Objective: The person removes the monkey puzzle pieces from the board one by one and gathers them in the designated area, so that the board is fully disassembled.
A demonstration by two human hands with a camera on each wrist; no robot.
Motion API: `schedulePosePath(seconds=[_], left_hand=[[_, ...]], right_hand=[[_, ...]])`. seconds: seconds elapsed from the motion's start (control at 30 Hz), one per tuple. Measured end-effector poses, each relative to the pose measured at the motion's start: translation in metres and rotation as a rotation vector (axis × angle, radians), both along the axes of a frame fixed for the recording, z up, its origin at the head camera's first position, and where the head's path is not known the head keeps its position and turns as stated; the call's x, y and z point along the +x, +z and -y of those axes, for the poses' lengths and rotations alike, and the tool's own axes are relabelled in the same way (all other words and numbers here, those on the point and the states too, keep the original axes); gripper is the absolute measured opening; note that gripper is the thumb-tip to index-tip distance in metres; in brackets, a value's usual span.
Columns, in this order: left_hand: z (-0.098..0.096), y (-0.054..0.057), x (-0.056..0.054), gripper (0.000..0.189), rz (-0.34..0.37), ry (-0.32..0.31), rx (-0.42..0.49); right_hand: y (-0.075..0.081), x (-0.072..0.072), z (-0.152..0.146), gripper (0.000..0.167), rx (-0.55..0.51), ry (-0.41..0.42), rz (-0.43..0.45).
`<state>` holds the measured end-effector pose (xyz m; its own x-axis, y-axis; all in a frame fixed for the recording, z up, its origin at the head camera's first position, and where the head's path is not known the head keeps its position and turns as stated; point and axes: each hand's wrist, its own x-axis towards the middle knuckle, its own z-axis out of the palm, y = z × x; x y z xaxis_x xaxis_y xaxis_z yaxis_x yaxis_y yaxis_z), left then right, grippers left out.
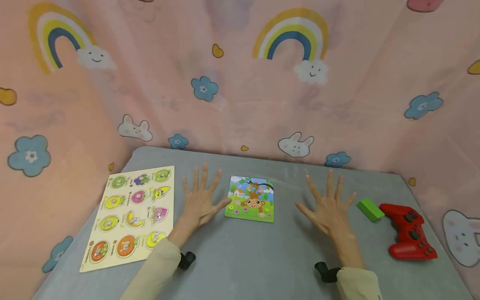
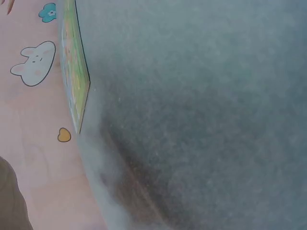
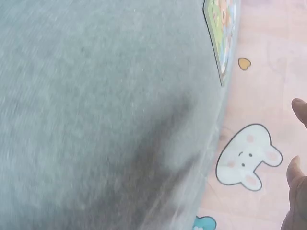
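In the head view my left hand (image 1: 199,205) is spread with straight fingers, between a fruit puzzle board and a small monkey picture puzzle (image 1: 250,199). Its thumb points toward the puzzle's left edge. My right hand (image 1: 330,208), fingers fanned out too, is to the right of the monkey puzzle, with a green block (image 1: 370,209) beyond its little finger. Neither hand holds anything. The left wrist view catches a slanted edge of the monkey puzzle (image 2: 74,72); in the right wrist view the same puzzle (image 3: 222,38) shows at the top, with fingertips (image 3: 298,179) at the right border.
The cream board (image 1: 125,218) with several knobbed fruit pieces lies at the left of the grey table (image 1: 247,258). A red game controller (image 1: 408,233) lies at the right, close to the green block. Behind the table hangs a pink patterned cloth (image 1: 240,112).
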<state>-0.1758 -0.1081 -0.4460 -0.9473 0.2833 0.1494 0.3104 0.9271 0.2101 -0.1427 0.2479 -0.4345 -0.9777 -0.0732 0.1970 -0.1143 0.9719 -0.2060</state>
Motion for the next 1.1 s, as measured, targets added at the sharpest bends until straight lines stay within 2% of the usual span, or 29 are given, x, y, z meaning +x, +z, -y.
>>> schedulePosePath(seconds=[0.1, 0.2, 0.33, 0.47, 0.6, 0.83, 1.1], left_hand=[[-0.001, -0.002, -0.002, 0.088, 0.043, -0.028, 0.033], [-0.001, -0.003, -0.003, 0.087, 0.148, -0.075, 0.154], [-0.003, -0.008, -0.009, 0.078, 0.245, -0.193, 0.289], [-0.008, -0.012, -0.016, 0.067, 0.239, -0.323, 0.265], [-0.012, -0.016, -0.017, 0.06, 0.253, -0.389, 0.226], [-0.015, -0.021, -0.02, 0.052, 0.259, -0.428, 0.177], [-0.018, -0.018, -0.019, 0.051, 0.291, -0.436, 0.177]], right_hand=[[-0.001, -0.003, 0.004, 0.086, 0.006, 0.016, 0.024], [-0.001, -0.007, 0.009, 0.086, 0.003, 0.037, 0.047], [-0.004, -0.011, 0.016, 0.085, -0.023, 0.062, 0.086], [-0.011, -0.014, 0.024, 0.084, -0.068, 0.083, 0.12], [-0.017, -0.018, 0.036, 0.081, -0.152, 0.115, 0.141], [-0.026, -0.029, 0.051, 0.073, -0.396, 0.242, 0.163], [-0.027, -0.042, 0.069, 0.066, -0.583, 0.296, 0.231]])
